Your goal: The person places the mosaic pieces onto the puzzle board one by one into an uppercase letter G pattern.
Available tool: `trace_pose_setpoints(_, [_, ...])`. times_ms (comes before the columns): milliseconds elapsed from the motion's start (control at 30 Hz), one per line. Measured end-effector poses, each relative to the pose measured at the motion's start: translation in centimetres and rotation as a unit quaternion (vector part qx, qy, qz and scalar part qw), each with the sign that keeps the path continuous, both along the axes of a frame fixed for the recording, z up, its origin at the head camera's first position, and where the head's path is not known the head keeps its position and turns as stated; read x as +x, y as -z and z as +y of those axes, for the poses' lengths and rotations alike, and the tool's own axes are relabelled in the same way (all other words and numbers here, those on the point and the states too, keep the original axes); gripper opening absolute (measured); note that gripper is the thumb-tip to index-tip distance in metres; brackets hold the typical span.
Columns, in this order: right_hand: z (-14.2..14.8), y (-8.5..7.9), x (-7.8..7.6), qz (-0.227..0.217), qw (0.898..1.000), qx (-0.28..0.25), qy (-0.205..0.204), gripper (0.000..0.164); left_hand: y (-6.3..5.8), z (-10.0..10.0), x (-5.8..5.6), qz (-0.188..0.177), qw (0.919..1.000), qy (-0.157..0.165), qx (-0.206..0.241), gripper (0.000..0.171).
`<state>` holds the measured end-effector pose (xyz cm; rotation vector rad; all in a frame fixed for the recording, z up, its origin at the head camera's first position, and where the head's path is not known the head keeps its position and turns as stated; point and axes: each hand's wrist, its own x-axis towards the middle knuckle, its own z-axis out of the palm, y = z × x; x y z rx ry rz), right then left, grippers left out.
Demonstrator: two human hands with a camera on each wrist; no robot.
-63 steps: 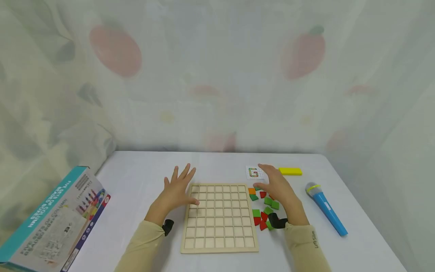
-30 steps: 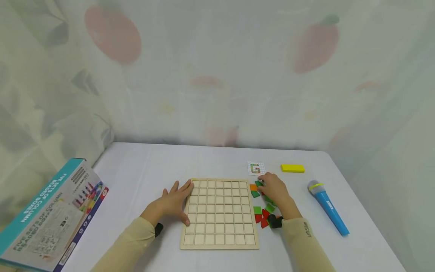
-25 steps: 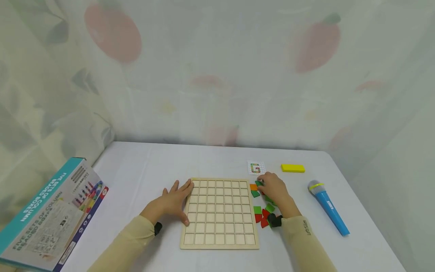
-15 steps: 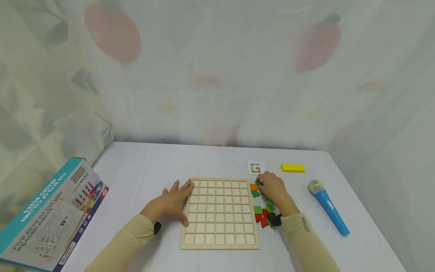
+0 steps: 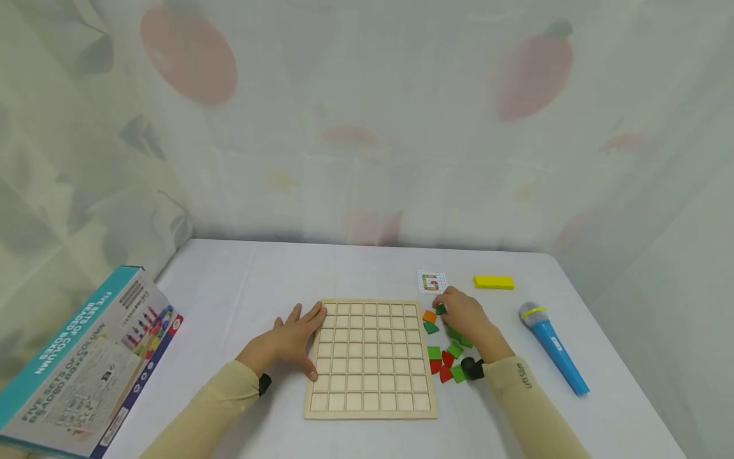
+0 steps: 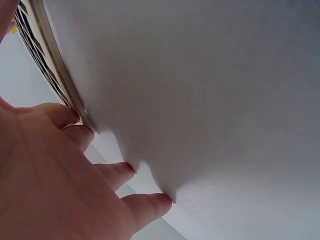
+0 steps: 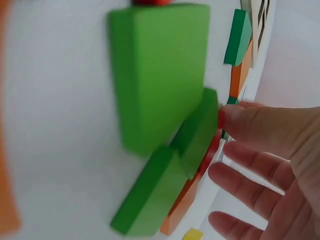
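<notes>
A square wooden grid board [image 5: 370, 415] lies flat, its cells bare. My left hand [image 5: 283, 343] rests at the board's left edge, fingers spread, thumb at the rim. In the left wrist view its fingertips [image 6: 162, 201] touch the white cloth and the board's side. Right of the board, my right hand [image 5: 467, 319] pinches a dark green tile [image 5: 441, 309] between thumb and index finger; the hand partly hides it. Beside it lie an orange square tile [image 5: 429, 316] and another dark green tile [image 5: 431, 327]. Close to the right wrist camera is a light green tile [image 7: 167, 70].
Several red tiles [image 5: 446, 374] and green tiles lie below the right hand. Behind them is a pattern card [image 5: 431, 282], with a yellow block [image 5: 494, 282] to its right. A blue toy microphone [image 5: 556, 352] lies far right; a printed box [image 5: 109, 363] stands far left.
Both hands came down from above the table: the left to the board's edge, the right to the tiles. Lately the dark green tile shifted slightly in the right fingers and the orange tile turned.
</notes>
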<state>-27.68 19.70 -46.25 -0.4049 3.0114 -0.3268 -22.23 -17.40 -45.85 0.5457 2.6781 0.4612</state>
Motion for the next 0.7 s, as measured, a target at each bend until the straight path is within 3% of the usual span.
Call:
trace_pose_setpoints(433, [0.5,-0.6,-0.2,0.005,0.999,0.024,-0.040,0.018,-0.1,0.1,0.1,-0.006,1.0000,0.001,0.001,0.131])
trace_pose_setpoints(700, [-0.2,-1.5,-0.3,0.076,0.995,0.030,-0.050,0.020,-0.3,0.2,0.1,0.001,1.0000,-0.008,-0.005,0.131])
